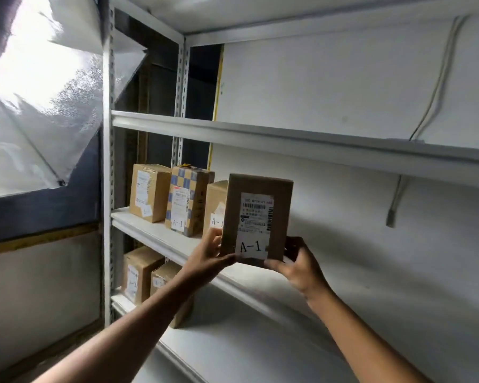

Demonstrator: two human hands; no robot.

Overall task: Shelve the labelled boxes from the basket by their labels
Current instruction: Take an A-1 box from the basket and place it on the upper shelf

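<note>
Cardboard box marked A-1 [256, 217] was upright; left hand [210, 251] and right hand [296, 262] gripped bottom corners; best slid beside other A-1 boxes [187, 200] on shelf [155, 233], label facing out.

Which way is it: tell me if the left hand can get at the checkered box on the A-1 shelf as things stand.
Probably not right away. The left hand grips the held A-1 box together with the right hand. The checkered box stands close by up-left, its front unblocked, so freeing the hand should be enough.
</note>
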